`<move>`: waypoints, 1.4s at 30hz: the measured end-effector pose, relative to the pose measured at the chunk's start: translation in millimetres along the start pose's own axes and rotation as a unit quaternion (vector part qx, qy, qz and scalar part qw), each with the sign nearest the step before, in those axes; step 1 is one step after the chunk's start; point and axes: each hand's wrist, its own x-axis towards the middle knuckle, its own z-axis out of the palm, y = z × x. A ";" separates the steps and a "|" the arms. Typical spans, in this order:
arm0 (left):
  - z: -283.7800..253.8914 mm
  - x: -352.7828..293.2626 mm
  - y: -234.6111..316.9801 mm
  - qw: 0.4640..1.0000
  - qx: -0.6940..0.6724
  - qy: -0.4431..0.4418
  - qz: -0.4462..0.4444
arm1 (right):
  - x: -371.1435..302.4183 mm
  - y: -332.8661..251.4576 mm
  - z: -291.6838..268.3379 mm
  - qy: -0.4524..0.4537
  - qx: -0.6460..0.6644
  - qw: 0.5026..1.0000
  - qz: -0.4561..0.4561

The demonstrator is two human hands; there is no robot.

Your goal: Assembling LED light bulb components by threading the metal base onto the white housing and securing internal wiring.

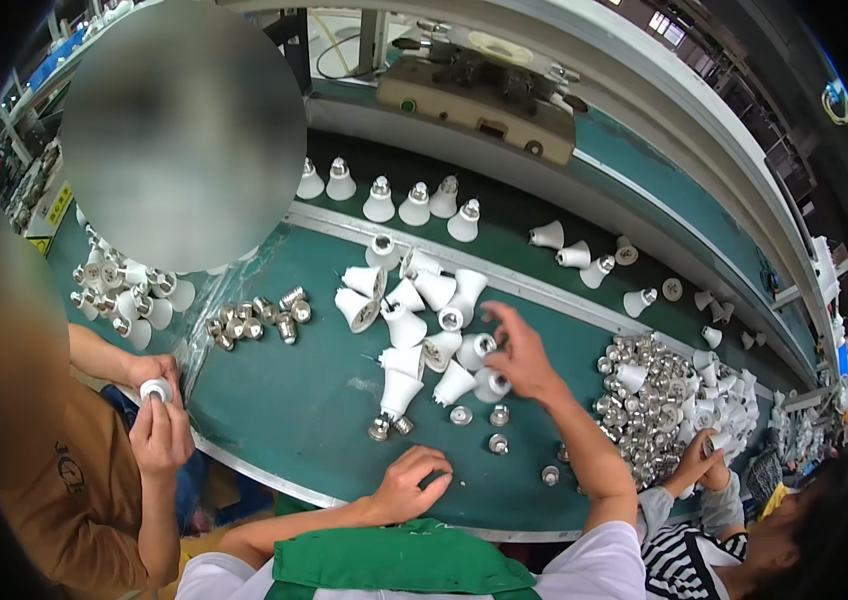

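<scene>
Head view: your left hand [407, 487] rests nearer than the heaped cups [434, 290], fingers loosely curled, thumb apart.
Your right hand [527, 362] is at the cups' right edge, fingers parted, contact unclear; beyond the cups, bulbs [414, 206] stand on the belt [506, 212].

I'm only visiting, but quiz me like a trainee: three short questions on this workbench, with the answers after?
1. Multiple choice: which of the wearer's hands is nearer the white, cone-shaped lamp housings mid-table? A) left B) right
2. True or false: the largest heap of silvery metal screw caps lies left of those housings.
3. Fill in: the flat tabletop beneath the left hand is coloured ____.

Key: 1. B, the right hand. 2. False: the heap lies to their right. 3. Green.
</scene>
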 end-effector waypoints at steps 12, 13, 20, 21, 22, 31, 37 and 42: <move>-1.3 -8.0 -0.8 1.000 0.008 -0.016 -0.013 | 105.2 108.8 -78.4 0.006 -0.572 0.819 0.037; -0.8 -7.3 -1.2 1.000 0.008 -0.023 -0.018 | 108.4 115.5 -79.0 -0.021 -0.566 0.822 0.058; -0.7 -1.2 -0.6 0.999 -0.004 -0.033 -0.038 | 100.8 82.9 -70.4 -0.109 -0.391 0.910 0.079; -0.3 0.1 1.4 0.999 -0.005 -0.022 -0.050 | 91.1 64.5 -69.5 -0.133 -0.356 0.922 0.079; 0.4 0.8 1.7 0.998 -0.004 -0.009 -0.062 | 82.2 47.7 -70.1 -0.157 -0.319 0.932 0.076; 2.1 -2.0 1.1 0.999 0.017 -0.022 -0.046 | 52.9 27.4 -139.7 0.047 -0.021 0.997 0.054; 1.5 0.5 -0.3 0.997 0.060 -0.042 -0.026 | 95.9 228.3 -206.2 0.262 -0.053 0.927 0.264; 0.5 -2.6 1.4 0.995 0.069 -0.046 -0.060 | 110.6 261.9 -186.8 0.187 -0.413 0.835 0.312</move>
